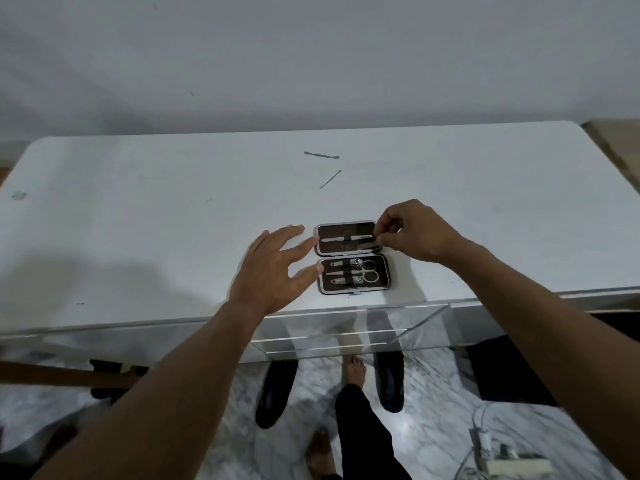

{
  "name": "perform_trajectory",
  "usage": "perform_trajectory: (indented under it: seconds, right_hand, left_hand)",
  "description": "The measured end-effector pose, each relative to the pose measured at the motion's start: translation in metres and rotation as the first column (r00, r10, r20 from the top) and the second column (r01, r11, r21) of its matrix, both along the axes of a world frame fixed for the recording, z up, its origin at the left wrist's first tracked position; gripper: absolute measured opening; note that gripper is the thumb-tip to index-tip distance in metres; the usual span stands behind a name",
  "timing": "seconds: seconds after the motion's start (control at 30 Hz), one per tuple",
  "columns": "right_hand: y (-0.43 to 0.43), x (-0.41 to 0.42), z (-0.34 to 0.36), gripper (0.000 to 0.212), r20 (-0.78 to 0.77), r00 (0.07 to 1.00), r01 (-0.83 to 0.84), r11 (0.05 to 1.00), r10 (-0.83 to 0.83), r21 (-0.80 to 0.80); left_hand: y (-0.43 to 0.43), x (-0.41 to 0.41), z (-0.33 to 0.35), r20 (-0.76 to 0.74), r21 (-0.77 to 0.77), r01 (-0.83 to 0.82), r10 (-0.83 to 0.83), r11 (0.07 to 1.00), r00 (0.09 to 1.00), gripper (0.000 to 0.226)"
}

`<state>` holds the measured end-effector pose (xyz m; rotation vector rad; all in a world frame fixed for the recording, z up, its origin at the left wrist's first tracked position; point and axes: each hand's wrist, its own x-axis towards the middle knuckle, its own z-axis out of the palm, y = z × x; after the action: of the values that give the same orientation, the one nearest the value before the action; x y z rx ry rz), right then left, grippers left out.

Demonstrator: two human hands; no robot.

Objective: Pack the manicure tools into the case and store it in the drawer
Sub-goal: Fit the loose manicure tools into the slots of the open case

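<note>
Two tools (321,154) (330,179) lie loose on the table (138,209), well behind the open case (351,258). Right hand (412,233) pinches a tool (369,244) at the upper half's strap; left hand (273,271), fingers spread, empty, touches the case edge. Risks: tool misses the loop; case slides toward the table's front edge; the drawer (346,327) below is clear-walled, easily misjudged.

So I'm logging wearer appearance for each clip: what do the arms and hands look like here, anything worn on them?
Both forearms are bare: no sleeves reach into view. The left hand and right hand wear no gloves, and no rings, watch or bracelets are visible on the fingers or wrists.
</note>
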<state>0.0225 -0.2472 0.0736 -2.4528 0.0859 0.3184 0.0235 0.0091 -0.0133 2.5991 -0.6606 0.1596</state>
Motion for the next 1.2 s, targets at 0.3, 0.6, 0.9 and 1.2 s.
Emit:
perform_trajectory:
  seconds: [0.3, 0.6, 0.9, 1.2]
  right_hand:
    - [0.000, -0.013, -0.015, 0.006, 0.184, 0.981, -0.021, 0.984, 0.054, -0.180]
    - [0.000, -0.014, -0.009, 0.022, 0.131, 0.967, -0.161, 0.925, 0.217, -0.346]
    - [-0.003, -0.011, -0.014, 0.034, 0.104, 0.950, -0.230, 0.884, 0.295, -0.406]
    - [-0.002, -0.008, -0.013, 0.037, 0.079, 0.915, -0.311, 0.818, 0.395, -0.484]
  left_hand:
    - [0.000, -0.001, -0.002, 0.004, 0.031, -0.006, 0.006, 0.999, 1.000, 0.058]
    - [0.001, 0.000, -0.001, -0.004, 0.024, -0.006, 0.006, 1.000, 1.000, 0.058]
    - [0.000, 0.000, -0.001, 0.003, 0.017, -0.012, 0.012, 1.000, 1.000, 0.057]
    - [0.000, 0.001, -0.001, 0.012, 0.015, -0.010, 0.010, 1.000, 1.000, 0.055]
